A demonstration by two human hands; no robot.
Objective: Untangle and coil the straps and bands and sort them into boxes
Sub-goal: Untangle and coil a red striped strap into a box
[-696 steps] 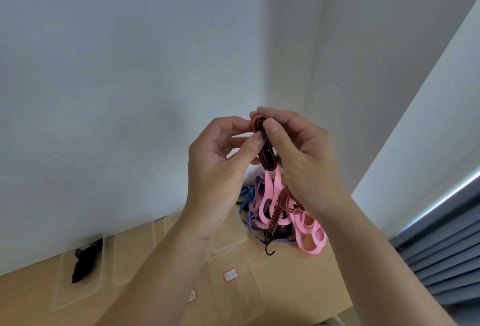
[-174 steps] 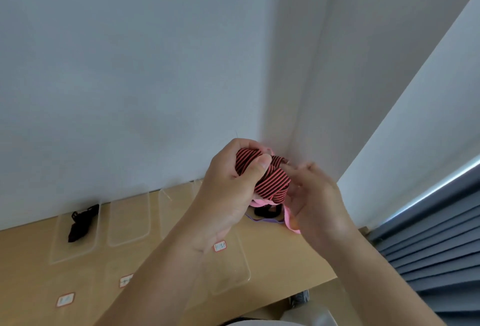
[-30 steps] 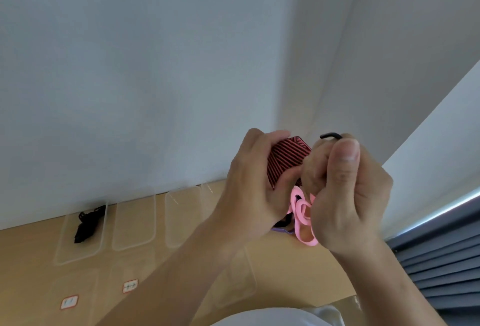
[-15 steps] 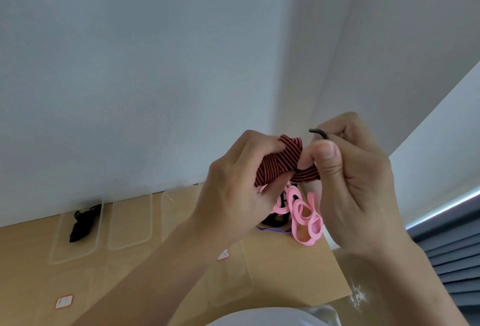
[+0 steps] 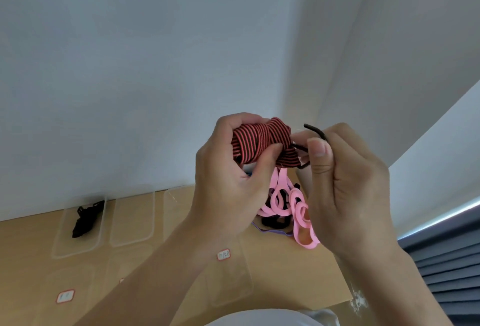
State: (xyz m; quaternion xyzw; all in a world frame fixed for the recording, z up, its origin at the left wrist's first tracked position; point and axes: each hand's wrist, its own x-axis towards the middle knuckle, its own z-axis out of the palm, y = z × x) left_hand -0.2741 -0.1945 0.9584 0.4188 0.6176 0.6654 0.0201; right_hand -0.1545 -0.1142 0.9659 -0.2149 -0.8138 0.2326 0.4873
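Right hand (image 5: 345, 182) has eased off to the right in the last half second: hook wire now shows between thumb and coil. Left hand (image 5: 228, 182) has fingers and thumb curled round the coiled red-and-black striped bungee strap (image 5: 259, 143), held up well above the table (image 5: 306, 273). Right hand pinches the black hook (image 5: 315, 130), tip pointing left. Coil's long axis runs left-right and the hook sits just off its right end. My guess: the hook goes leftward over the wraps. Clear boxes (image 5: 132, 221) lie lower left, nearer the left hand.
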